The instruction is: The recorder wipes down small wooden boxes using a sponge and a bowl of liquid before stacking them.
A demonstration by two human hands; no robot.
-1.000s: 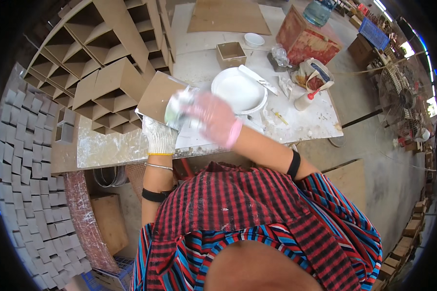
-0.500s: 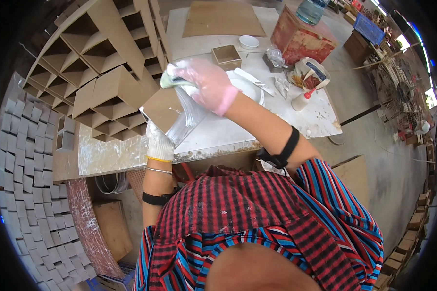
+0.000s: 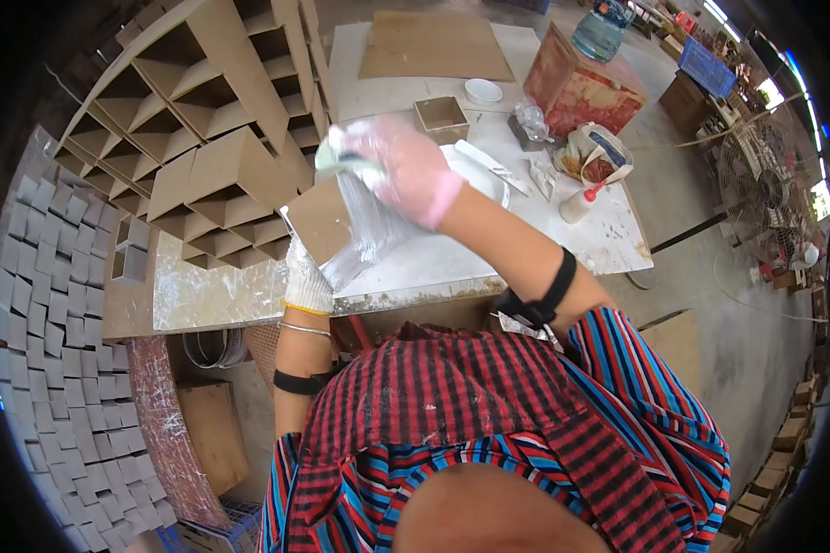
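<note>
My left hand, in a white knit glove with a yellow cuff edge, grips a small brown cardboard box from its near side. The fingers are hidden by the box. Above the box, my right hand, in a pink see-through glove, is closed round a pale green tool smeared with white paste. The hand is slightly blurred, and the tool's exact kind does not show. Streaky whitish paste covers the box's right side below that hand. A white plate lies behind my right wrist.
Stacked brown compartment boxes stand left on the worktable. Farther back are an open small box, a white bowl and a cardboard sheet. A red-capped bottle, a bag and a red crate stand right.
My right hand has moved slightly right and down, the tool still in it. My left hand still holds the box. The whole view has shifted a little.
</note>
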